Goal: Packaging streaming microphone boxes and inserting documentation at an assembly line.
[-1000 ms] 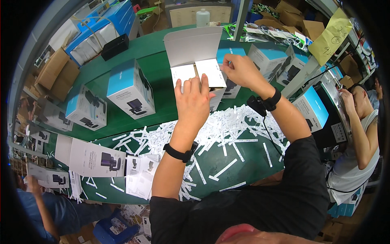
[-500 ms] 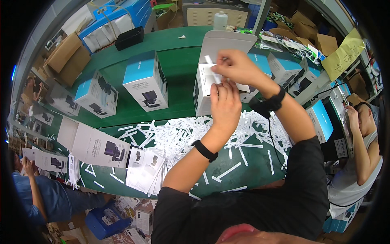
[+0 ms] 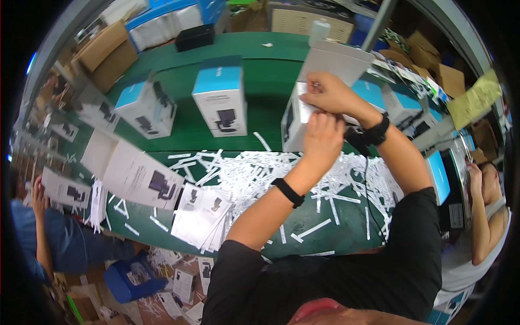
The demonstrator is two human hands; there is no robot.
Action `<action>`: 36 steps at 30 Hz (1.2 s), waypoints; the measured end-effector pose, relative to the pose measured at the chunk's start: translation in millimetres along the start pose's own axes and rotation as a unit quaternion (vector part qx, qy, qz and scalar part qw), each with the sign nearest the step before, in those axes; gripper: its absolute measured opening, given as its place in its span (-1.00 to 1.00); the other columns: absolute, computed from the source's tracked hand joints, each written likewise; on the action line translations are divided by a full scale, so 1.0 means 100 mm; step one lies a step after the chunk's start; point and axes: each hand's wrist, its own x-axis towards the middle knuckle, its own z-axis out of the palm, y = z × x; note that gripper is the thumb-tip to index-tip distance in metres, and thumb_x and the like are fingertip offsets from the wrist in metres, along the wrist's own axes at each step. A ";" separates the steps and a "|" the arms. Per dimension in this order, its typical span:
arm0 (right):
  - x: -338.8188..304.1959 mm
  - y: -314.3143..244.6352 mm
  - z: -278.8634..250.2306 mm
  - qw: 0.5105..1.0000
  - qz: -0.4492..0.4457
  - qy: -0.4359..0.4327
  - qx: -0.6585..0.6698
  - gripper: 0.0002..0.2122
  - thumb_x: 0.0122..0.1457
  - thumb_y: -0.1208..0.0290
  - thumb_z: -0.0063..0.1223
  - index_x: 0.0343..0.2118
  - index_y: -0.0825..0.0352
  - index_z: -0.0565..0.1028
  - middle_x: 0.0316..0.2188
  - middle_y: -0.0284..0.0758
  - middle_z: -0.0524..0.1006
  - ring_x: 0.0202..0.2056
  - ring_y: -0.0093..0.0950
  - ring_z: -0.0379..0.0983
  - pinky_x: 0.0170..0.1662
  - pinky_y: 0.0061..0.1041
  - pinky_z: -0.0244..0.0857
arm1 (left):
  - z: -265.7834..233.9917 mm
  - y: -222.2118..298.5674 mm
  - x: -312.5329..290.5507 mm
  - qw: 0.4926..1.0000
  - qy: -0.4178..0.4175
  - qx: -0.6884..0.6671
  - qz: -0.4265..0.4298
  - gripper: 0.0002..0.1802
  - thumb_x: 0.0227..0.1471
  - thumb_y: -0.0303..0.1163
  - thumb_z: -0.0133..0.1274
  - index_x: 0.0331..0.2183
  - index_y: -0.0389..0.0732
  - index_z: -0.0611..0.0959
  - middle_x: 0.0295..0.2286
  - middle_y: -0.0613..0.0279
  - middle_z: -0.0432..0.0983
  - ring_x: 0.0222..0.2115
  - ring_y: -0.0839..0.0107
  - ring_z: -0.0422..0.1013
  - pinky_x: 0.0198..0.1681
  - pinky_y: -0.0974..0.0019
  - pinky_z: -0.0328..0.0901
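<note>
Two bare hands meet over the top of an open white cardboard box (image 3: 293,124), which stands upright on the green surface (image 3: 330,238), its wide lid flap raised on the far side. On the right hand (image 3: 338,96), the fingers are curled in toward the thumb above the box's left part; the picture is too blurred to tell whether anything is pinched between them. On the left hand (image 3: 323,135), the fingers lie close together and bent, reaching onto the box's near upper edge just below the right hand. Their tips are partly hidden, so I cannot tell whether they grip or only press.

The left forearm slants up and to the right from a black sleeve, a black wristband (image 3: 288,192) around its wrist. The right forearm runs up and to the left, its wrist bent inward; it wears a black strap with a small black device (image 3: 357,140), from which a thin black cable (image 3: 366,189) hangs.

Nearer than the box, a heap of narrow white paper strips (image 3: 260,169) spreads beneath both forearms. Left of the box, well apart from it, stands a white box with a bright blue top (image 3: 219,105); a similar blue-topped box (image 3: 142,108) stands farther left. A fan of white printed leaflets (image 3: 196,216) lies beside a tilted white carton with an open flap (image 3: 142,176). Behind the raised lid stands a translucent white bottle (image 3: 319,32).
</note>
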 end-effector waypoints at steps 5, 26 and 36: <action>-0.05 0.05 -0.16 0.985 0.080 -0.052 0.142 -0.75 0.10 0.36 0.34 -0.50 0.33 0.44 -0.64 -0.45 0.48 -0.54 -0.66 0.38 -0.52 -0.52 0.24 | 0.11 0.17 0.10 0.999 0.043 -0.010 0.002 -0.72 -0.06 -0.34 0.09 -0.24 -0.19 0.62 -0.31 0.08 0.42 -0.16 0.13 0.35 0.14 -0.01 0.18; -0.75 -0.01 -0.86 0.974 -0.197 0.027 -0.111 -0.63 0.07 0.16 0.37 -0.25 0.41 0.64 -0.35 -0.18 0.57 -0.29 -0.15 0.54 -0.21 -0.27 0.39 | 0.01 -0.39 0.49 0.799 0.094 -0.544 -0.240 -0.44 0.28 -0.29 0.14 -0.01 -0.16 0.07 -0.19 0.03 0.44 -0.29 0.46 0.41 -0.22 0.33 0.40; -0.73 0.38 -1.05 0.997 -0.074 -0.016 0.019 -0.60 0.34 0.12 -0.12 -0.24 0.46 0.52 -0.31 -0.12 0.56 -0.23 -0.29 0.46 -0.14 -0.34 0.33 | -0.26 -0.42 0.68 0.798 -0.080 -0.510 -0.311 -0.31 -0.13 -0.63 0.36 0.09 -0.24 0.52 -0.20 0.08 0.65 -0.23 0.38 0.57 -0.12 0.32 0.44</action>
